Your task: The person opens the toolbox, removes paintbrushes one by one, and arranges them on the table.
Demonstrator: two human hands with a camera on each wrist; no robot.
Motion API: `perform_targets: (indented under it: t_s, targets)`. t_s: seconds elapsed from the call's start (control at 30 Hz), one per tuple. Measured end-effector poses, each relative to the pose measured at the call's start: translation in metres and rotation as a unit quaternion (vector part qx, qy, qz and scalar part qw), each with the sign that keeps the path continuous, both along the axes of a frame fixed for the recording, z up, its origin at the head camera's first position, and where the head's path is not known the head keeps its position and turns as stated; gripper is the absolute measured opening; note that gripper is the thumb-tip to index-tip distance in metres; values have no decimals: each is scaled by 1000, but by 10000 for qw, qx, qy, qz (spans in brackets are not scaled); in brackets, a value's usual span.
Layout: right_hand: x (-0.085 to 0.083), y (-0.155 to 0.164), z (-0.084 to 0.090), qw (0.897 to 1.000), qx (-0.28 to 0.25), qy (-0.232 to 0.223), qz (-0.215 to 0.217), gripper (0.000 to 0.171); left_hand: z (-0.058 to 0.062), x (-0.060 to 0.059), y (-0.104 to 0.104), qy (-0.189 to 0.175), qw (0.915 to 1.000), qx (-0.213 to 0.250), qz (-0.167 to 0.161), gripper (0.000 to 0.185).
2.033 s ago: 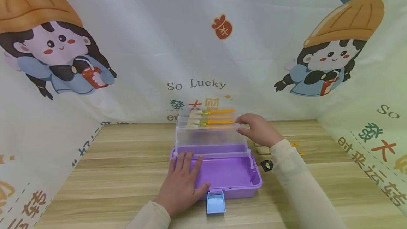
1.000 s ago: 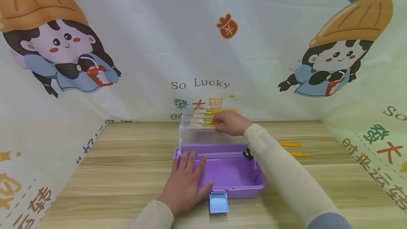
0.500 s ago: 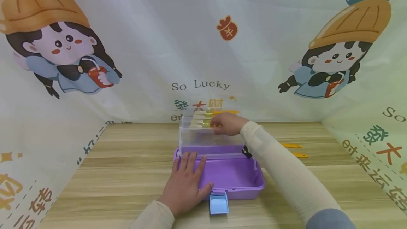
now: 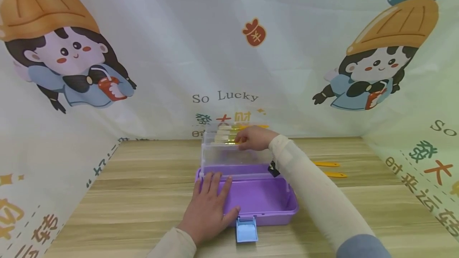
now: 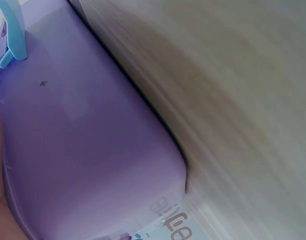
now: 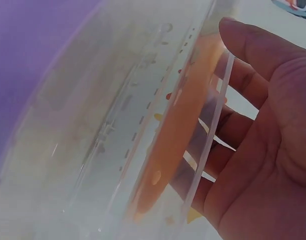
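Head view: purple storage box (image 4: 274, 220) on the wood-grain table (image 4: 143, 194), blue latch (image 4: 246, 232) hanging at its front. Left hand (image 4: 208, 210) spread, fingers straight, resting on the box's left part — looks like a steadying hold. A clear tray (image 4: 218, 156) stands raised behind the box with a few paintbrushes (image 4: 226, 128) lying crosswise in it; right hand (image 4: 254, 138) is up there, fingers drawn in, pinching the front paintbrush (image 4: 230, 143). Two loose orange handles (image 4: 336, 174) lie right of the box, their other ends hidden by the right sleeve (image 4: 315, 190). Left wrist view: mostly the box's purple outer wall, latch top left, only a sliver of left hand at the edge — finger pose can't be told from here. Right wrist view: box at upper left; the brush's orange handle sits behind the clear tray wall, thumb on one side, fingers on the other; grip tightness can't tell. Step, my call: positioning the front paintbrush in the tray behind the box. Next move probably calls for laying it flat beside its neighbours, then a gentle release, left hand bracing the box.
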State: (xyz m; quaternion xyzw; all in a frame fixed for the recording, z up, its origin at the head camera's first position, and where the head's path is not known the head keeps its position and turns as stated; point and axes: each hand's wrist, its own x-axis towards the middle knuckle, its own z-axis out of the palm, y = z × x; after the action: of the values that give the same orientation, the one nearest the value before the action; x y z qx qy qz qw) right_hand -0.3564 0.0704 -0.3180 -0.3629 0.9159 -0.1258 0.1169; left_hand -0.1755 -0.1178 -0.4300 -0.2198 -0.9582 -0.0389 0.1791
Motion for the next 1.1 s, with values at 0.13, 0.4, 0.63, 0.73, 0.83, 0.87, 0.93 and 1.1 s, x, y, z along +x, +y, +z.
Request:
perform_targets:
  t_s: [0.13,0.4,0.63,0.73,0.83,0.87,0.93,1.1]
  targets:
    - [-1,1,-1,10000,-78,-45,-11,33,0,0,0,-66,10000,25,2,78]
    - [0,0,-2,9998,-199,23,-44,32,0,0,0,-48,10000,-50,27,79]
    - [2,-4,-4,9996,-263,18,-65,29,1,1,0,-73,10000,-46,37,79]
    - [1,-5,-5,9995,-276,-34,-122,28,1,1,0,-71,10000,-46,40,79]
    - [1,-6,-6,9993,-314,-25,-188,28,1,1,0,-54,10000,-55,34,79]
    - [1,-6,-7,9992,-342,-9,-195,27,1,1,0,-46,10000,-55,31,79]
    - [1,-5,-7,9990,-407,27,-197,26,1,1,0,-33,10000,-56,25,78]
    - [0,-5,-8,9985,-503,22,-223,26,0,1,0,3,10000,-88,25,78]
